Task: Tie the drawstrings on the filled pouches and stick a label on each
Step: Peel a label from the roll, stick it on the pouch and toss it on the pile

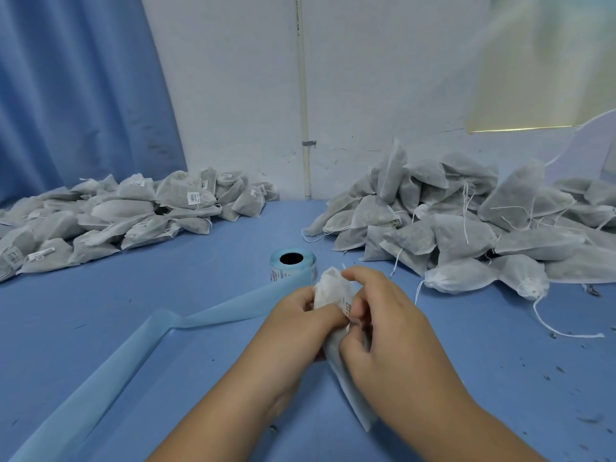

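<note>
Both my hands hold one white filled pouch (pixel 330 288) over the blue table, near its front middle. My left hand (pixel 293 325) grips the pouch's neck from the left. My right hand (pixel 390 321) curls round it from the right, fingertips pinching at a small printed label (pixel 347 308) on the pouch. The pouch's lower body (pixel 350 388) sticks out beneath my right hand. The drawstring is hidden between my fingers. A blue label roll (pixel 292 265) stands just behind the pouch.
A heap of labelled pouches (pixel 126 215) lies at the back left. A bigger heap of pouches with loose strings (pixel 466 225) fills the back right. A strip of blue backing paper (pixel 110 378) trails from the roll to the front left. A wall stands behind.
</note>
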`<state>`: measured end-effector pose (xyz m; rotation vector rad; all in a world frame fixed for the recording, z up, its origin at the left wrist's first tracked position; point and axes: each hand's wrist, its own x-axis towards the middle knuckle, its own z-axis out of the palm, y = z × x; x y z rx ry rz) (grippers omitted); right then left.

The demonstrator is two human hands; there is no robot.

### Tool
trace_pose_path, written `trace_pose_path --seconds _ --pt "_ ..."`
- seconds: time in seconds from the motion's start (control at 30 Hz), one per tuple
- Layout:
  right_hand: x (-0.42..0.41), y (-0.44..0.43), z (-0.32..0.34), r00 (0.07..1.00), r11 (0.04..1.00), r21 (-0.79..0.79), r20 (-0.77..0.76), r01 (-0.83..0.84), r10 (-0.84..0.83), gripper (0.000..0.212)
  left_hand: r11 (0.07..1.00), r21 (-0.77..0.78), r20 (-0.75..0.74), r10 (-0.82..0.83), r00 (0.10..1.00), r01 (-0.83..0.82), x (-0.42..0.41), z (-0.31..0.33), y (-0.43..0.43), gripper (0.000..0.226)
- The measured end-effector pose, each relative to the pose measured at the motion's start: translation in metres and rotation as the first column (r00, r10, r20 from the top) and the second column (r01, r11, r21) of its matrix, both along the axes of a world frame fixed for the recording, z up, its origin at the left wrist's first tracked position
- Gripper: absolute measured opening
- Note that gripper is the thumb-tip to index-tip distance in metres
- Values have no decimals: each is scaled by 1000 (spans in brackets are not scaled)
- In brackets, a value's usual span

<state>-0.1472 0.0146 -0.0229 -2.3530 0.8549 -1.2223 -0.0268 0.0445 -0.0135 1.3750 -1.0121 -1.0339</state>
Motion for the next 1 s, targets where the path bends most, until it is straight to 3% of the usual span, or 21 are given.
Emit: trace_pose_path --seconds 0.13,0.37,0.53,0.6,0.67,0.8,0.9,0.97,1.0 --pt "-2 -1 3 1000 1000 -22 -24 8 -9 53 997 -38 -75 -67 995 65 1 1 1 13" --pt "-5 0 12 986 995 -56 -148 -85 76 33 998 -58 -8 37 999 -37 2 -2 -1 16" --pt "-16 -8 16 905 978 -93 -405 -186 133 46 996 -65 -9 59 998 -60 4 -3 -2 12" --pt "-19 -9 16 878 973 -106 -459 -204 134 63 994 -64 -29 82 996 -84 7 -2 -2 19" --pt "-19 -8 15 875 966 -135 -465 -219 133 60 994 -65 -70 83 994 -88 11 -1 -3 26" --pt "-19 -11 5 932 981 -113 -345 -157 110 57 995 -104 -214 -17 977 -6 18 0 -3 32" --pt "-16 -15 2 994 987 130 -27 -98 103 45 986 -143 -114 -100 988 84 15 -3 -4 18" --pt "-15 -22 2 979 957 284 205 -65 5 32 983 -146 -87 -129 988 115 11 -6 -3 28" --pt "-16 -26 2 967 944 327 251 -35 -51 30 980 -148 -84 -145 986 132 9 -7 -3 34"
